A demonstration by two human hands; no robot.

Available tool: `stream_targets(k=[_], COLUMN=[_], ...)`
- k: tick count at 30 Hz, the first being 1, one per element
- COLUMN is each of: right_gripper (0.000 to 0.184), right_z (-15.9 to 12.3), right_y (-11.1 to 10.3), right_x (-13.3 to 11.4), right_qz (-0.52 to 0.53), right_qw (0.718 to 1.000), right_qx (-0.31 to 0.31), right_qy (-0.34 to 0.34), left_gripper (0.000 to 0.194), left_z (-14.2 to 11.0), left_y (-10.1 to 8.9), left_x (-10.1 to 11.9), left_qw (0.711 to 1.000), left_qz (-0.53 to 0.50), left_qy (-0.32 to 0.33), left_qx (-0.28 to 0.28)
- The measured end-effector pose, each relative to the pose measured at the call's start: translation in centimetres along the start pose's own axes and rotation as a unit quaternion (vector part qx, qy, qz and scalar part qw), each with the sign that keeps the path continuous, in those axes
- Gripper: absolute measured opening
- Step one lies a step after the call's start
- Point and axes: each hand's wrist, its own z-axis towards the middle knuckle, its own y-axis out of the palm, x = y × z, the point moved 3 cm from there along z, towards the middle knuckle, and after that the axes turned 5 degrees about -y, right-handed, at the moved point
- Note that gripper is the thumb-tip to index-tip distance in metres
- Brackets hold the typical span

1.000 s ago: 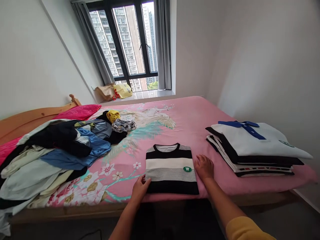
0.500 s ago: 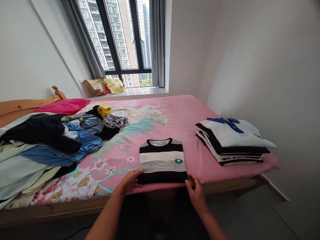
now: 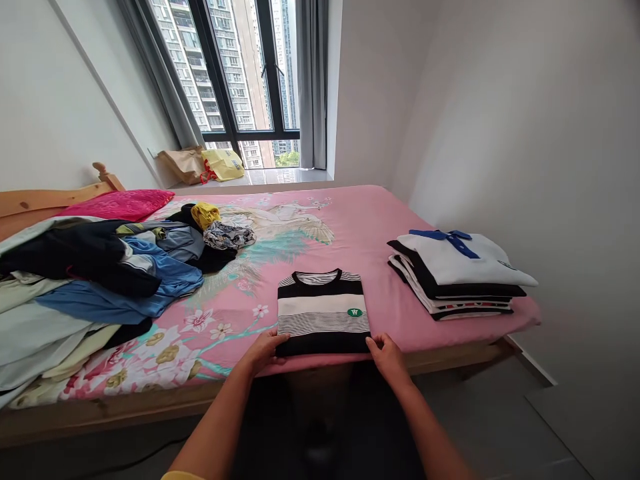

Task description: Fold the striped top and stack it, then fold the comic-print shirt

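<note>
Hands sit at the two near corners of a folded striped shirt (image 3: 323,311), which lies flat on the pink bedsheet (image 3: 370,227) close to the near edge of the bed. The left hand (image 3: 263,349) touches the near-left corner, fingers laid along the hem; whether they pinch the cloth or only rest on it cannot be told. The right hand (image 3: 385,351) meets the near-right corner, thumb and fingers curled at the fabric edge in what appears to be a light pinch.

The shirt lies directly ahead of both hands, collar pointing away toward the window (image 3: 235,73), with its slightly longer side running from hem to collar. Both hands stand about equally near to it, one per corner.

A stack of folded clothes (image 3: 457,277) lies well apart to the right of the shirt, on the right hand's side. A loose heap of unfolded garments (image 3: 95,287) covers the left part of the bed.
</note>
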Motion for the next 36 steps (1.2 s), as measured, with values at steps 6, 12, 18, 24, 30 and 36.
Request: stream_targets(k=[6, 12, 18, 24, 30, 36], right_gripper=[0.043, 0.035, 0.029, 0.037, 0.044, 0.038], right_z=[-0.2, 0.4, -3.4, -8.0, -8.8, -6.2], right_y=[0.6, 1.3, 0.3, 1.8, 4.0, 1.1], right_x=[0.6, -1.7, 0.3, 1.2, -2.5, -6.0], right_qz=[0.186, 0.317, 0.465, 0.608, 0.638, 0.655], right_qw=[0.968, 0.923, 0.862, 0.759, 0.74, 0.721], right_qx=[-0.064, -0.091, -0.057, -0.051, -0.051, 0.001], right_qy=[0.153, 0.199, 0.193, 0.227, 0.205, 0.227], left_gripper=[0.048, 0.043, 0.051, 0.048, 0.045, 0.053], left_z=[0.6, 0.0, -3.5, -7.0, -6.5, -6.3], left_y=[-0.1, 1.7, 3.7, 5.9, 5.9, 6.6], left_x=[0.0, 0.4, -4.5, -9.7, -6.7, -3.5], left_qw=[0.999, 1.0, 0.997, 0.983, 0.965, 0.96], left_qz=[-0.004, -0.009, -0.048, -0.167, -0.253, -0.273], left_qy=[-0.027, 0.013, 0.023, -0.029, 0.009, -0.043], left_qx=[-0.047, -0.02, -0.051, -0.071, -0.07, -0.04])
